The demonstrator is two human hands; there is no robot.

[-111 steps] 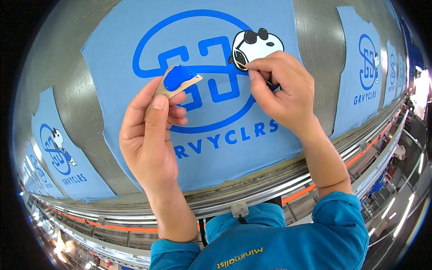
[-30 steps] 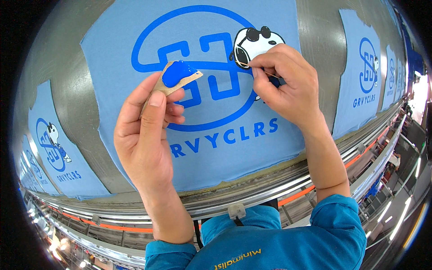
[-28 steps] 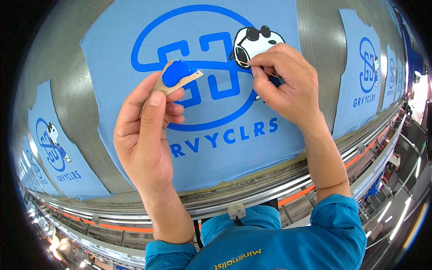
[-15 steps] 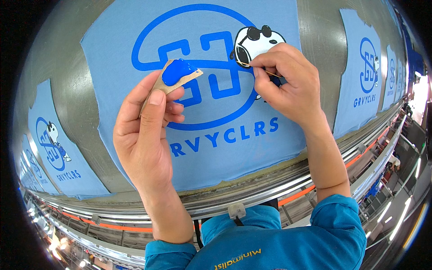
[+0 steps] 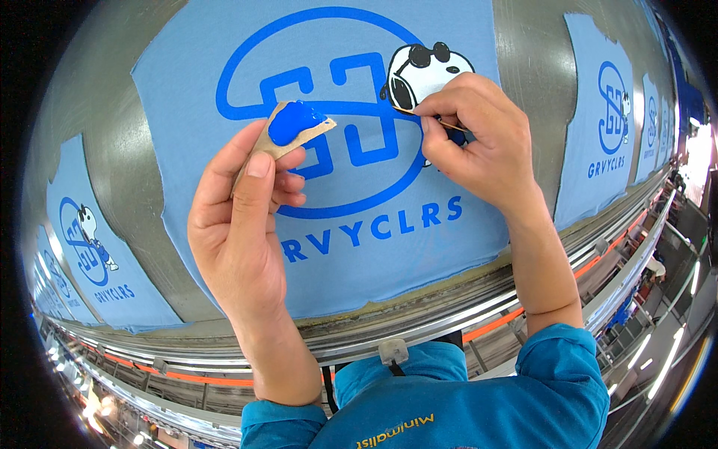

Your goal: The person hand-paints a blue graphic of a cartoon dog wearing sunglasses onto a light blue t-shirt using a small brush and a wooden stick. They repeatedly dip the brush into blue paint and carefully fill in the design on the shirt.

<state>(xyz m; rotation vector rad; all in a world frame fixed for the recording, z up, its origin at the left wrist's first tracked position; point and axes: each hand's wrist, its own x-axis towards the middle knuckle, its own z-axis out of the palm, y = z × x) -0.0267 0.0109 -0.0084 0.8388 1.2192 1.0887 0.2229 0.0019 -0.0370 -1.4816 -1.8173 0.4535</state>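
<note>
My left hand grips a small scrap of brown cardboard carrying a thick blob of glossy blue paint. Slightly right of it, my right hand pinches a thin wooden stick, its tip by the lower edge of a printed cartoon dog's head with dark sunglasses. Whether the tip touches the print I cannot tell. Both hands are over a light-blue fabric panel printed with a large blue oval emblem and lettering below. My right fingers hide much of the dog's body.
Similar printed panels lie on the grey printing table to left and right. Along the near edge run metal rails and an orange strip, with a small white block in front of my body.
Compared with 3.7 seconds ago, my left hand sits slightly further left and my right hand slightly further right. Over the last second the stick's tip has shifted a little; both grips are unchanged.
</note>
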